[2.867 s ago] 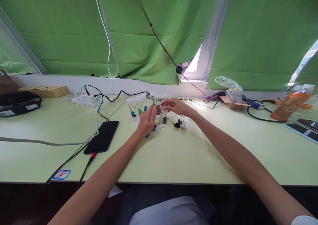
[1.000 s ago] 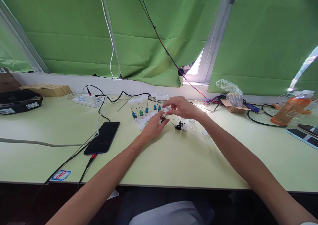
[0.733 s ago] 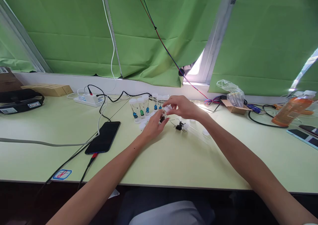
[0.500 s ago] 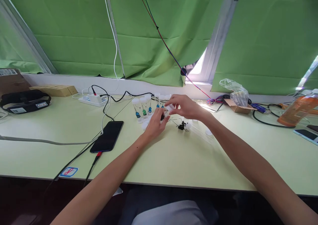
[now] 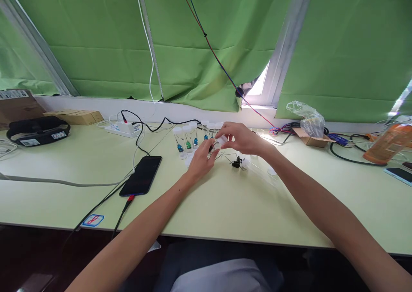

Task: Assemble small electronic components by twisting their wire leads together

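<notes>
My left hand (image 5: 202, 161) is closed round a small clear tube with a dark part (image 5: 211, 147) showing at its fingers. Over it, my right hand (image 5: 242, 139) pinches a white cap (image 5: 222, 140) at the tube's top; whether the cap is seated I cannot tell. Left of my hands stand several clear tubes with white caps, holding blue parts (image 5: 180, 148) and a green part (image 5: 188, 145) with long thin leads. Black parts with wire leads (image 5: 237, 162) lie just right of my left hand. A clear tube (image 5: 260, 173) lies beyond them, near a loose white cap (image 5: 271, 171).
A black phone (image 5: 140, 176) with cables lies to the left. Behind it is a white power strip (image 5: 124, 130). A black strap (image 5: 38, 131) and cardboard boxes (image 5: 75, 117) sit far left. To the right are an open box (image 5: 312, 138) and an orange bottle (image 5: 386, 144).
The view has shifted slightly, so the table things appear a little further right. Both hands keep nearly the same pose at the tube and cap, with only small finger movement.
</notes>
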Available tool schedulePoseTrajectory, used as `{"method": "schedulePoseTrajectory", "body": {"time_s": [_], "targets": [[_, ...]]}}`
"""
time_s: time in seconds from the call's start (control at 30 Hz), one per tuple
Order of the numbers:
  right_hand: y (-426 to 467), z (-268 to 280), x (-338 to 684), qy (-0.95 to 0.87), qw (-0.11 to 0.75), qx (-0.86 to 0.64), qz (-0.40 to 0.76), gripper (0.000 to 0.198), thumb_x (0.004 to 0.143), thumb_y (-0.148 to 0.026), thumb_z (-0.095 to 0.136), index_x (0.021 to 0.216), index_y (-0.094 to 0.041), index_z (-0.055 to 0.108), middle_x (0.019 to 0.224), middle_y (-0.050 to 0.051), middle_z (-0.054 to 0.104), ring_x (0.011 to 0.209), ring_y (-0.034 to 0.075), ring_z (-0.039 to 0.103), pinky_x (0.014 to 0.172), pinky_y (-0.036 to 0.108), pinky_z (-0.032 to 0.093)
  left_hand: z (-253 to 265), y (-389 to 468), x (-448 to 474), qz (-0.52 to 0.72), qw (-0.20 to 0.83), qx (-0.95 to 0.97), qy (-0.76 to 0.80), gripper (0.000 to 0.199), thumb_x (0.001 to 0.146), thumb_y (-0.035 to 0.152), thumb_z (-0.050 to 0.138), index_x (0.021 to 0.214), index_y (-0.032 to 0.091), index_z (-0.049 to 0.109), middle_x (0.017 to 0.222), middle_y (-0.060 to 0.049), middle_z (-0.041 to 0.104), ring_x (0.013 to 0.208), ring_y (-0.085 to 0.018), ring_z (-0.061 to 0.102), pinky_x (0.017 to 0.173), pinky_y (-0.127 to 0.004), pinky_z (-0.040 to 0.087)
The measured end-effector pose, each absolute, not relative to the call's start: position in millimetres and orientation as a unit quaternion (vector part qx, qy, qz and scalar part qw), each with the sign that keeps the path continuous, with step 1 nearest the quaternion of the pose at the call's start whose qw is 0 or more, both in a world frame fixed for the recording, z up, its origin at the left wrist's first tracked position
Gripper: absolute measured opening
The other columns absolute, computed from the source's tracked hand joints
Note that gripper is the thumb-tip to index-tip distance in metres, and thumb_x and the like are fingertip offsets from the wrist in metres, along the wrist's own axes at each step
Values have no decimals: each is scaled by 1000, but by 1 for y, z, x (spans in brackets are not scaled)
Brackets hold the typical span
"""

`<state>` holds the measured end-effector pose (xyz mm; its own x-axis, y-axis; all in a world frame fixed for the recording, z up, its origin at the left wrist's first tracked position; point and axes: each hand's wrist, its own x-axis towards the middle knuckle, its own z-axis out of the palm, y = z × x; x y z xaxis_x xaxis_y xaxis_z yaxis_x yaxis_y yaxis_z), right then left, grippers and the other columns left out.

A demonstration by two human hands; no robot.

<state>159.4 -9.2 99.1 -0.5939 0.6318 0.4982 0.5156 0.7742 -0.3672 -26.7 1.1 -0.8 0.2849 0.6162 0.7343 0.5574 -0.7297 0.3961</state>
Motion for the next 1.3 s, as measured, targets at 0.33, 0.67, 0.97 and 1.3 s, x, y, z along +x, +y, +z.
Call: {"method": "schedulePoseTrajectory", "body": {"time_s": [0.33,0.67,0.97,1.3], "targets": [[-9,99,160,-885,316,-331,86,22,73,-15,74,94,-19,71,82,2,55,73,14,52,66,27,40,-1,0,-27,469,7,801,372,21,96,34,45,112,23,49,93,-5,57,81,-18,54,73,-31,45],[-12,100,159,-884,314,-341,62,19,69,-15,76,88,-16,71,76,2,57,67,13,51,66,26,38,-5,1,-27,458,16,801,384,27,96,37,45,119,25,49,99,-7,58,85,-19,56,70,-30,46],[-11,99,159,-880,300,-364,50,14,72,-18,74,85,-16,71,69,0,59,64,13,50,61,26,36,-5,3,-27,453,-12,806,380,29,96,36,45,121,22,49,95,-7,58,86,-20,55,72,-31,45],[-9,96,158,-879,286,-379,45,12,77,-26,66,72,-16,64,59,-2,52,58,11,43,57,27,28,-5,3,-29,452,-13,810,373,29,96,34,46,121,22,51,97,-7,60,85,-19,56,71,-30,44]]}}
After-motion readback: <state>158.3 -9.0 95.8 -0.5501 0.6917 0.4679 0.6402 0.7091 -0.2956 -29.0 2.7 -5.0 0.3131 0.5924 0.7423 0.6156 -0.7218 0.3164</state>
